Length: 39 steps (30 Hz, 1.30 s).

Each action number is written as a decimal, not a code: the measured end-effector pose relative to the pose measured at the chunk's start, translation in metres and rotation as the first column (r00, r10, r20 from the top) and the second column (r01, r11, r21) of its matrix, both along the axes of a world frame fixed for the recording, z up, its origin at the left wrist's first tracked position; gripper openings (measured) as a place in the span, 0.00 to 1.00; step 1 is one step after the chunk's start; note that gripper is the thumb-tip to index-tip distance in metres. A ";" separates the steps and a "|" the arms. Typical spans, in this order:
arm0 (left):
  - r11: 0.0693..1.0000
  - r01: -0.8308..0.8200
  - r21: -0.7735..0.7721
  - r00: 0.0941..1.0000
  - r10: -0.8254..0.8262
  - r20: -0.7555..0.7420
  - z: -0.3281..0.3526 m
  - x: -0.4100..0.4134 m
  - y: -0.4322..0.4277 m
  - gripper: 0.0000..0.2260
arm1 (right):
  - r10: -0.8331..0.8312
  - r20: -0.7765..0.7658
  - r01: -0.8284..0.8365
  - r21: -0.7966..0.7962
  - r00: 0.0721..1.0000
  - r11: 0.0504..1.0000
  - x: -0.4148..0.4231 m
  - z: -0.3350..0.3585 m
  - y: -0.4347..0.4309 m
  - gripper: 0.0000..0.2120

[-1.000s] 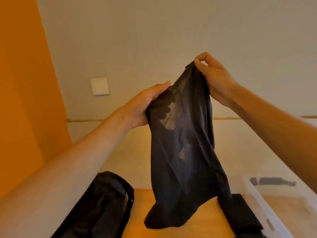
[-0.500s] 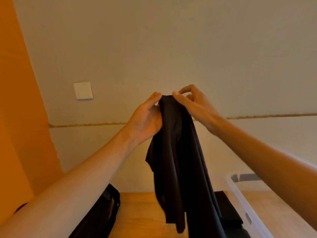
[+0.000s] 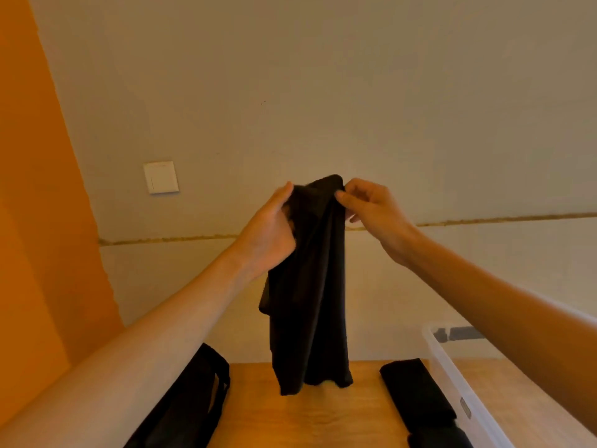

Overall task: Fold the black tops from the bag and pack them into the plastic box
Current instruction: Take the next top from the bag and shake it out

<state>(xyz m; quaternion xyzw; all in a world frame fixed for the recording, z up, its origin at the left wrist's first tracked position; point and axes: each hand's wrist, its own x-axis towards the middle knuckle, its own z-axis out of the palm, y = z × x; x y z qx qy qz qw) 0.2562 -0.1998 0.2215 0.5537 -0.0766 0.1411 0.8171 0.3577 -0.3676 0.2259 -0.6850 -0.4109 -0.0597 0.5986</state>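
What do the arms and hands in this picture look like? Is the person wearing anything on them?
They are two bare human arms, nothing mechanical. The left forearm and right forearm show no sleeves as far as the picture reaches. The left hand and right hand wear no gloves, and no watch, bracelet or ring shows.

A pale wall with a white light switch, an orange wall at left, and a wooden surface below.

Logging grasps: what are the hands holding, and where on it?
The left hand and right hand both hold the black top at its upper edge.
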 end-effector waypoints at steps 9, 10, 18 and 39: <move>0.955 -0.211 0.208 0.968 0.233 -0.089 -0.060 0.006 -0.020 0.13 | 0.041 -0.020 -0.043 -0.093 0.999 0.995 0.018 0.019 -0.003 0.12; 0.978 -0.169 0.121 0.980 0.179 -0.085 -0.054 0.004 -0.017 0.13 | 0.023 -0.032 -0.025 -0.084 0.999 0.996 0.019 0.017 -0.005 0.13; 0.972 -0.215 -0.092 0.976 0.217 0.012 -0.008 -0.021 -0.002 0.15 | 0.185 -0.359 -0.309 -0.327 0.915 0.893 0.024 -0.063 -0.008 0.30; 0.983 -0.105 0.149 0.981 0.127 -0.144 0.014 -0.065 0.040 0.20 | -0.097 -0.311 -0.035 -0.393 0.946 0.919 -0.045 -0.084 0.028 0.19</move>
